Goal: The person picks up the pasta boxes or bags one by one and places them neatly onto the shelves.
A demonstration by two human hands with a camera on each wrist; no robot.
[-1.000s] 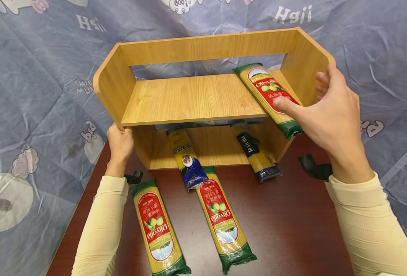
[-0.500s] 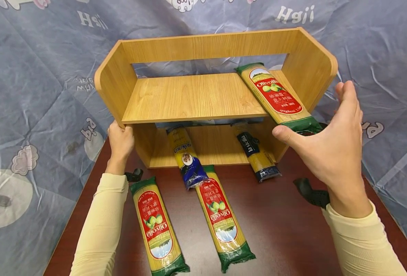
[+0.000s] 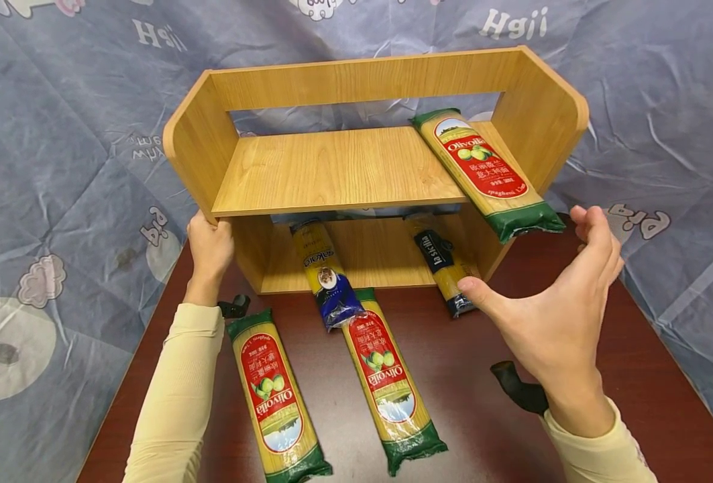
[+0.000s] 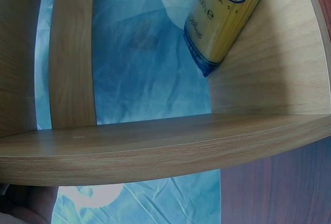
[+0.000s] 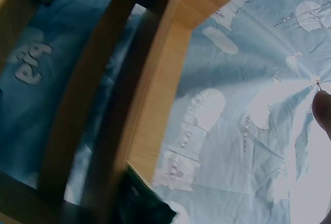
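Observation:
My left hand [image 3: 210,245] grips the lower left edge of a two-tier wooden shelf [image 3: 326,171]; in the left wrist view its fingers [image 4: 33,203] show just under the board. My right hand [image 3: 561,322] is spread with nothing in it, thumb and fingers apart, below and right of a spaghetti pack [image 3: 483,168]. That red-and-green-labelled pack lies slanted on the upper tier, its green end sticking out past the front edge. In the head view my right thumb overlaps a dark-labelled spaghetti pack [image 3: 437,258] on the lower tier.
A blue-and-yellow pasta pack [image 3: 326,275] leans out of the lower tier, overlapping a red-labelled spaghetti pack [image 3: 386,382] on the dark table [image 3: 477,416]. Another red-labelled pack [image 3: 278,396] lies to its left. A printed grey-blue cloth [image 3: 78,168] hangs behind.
My right hand has moved off the upper spaghetti pack, drawing down and toward me. The pack's near end has swung a little right. My left hand has stayed on the shelf.

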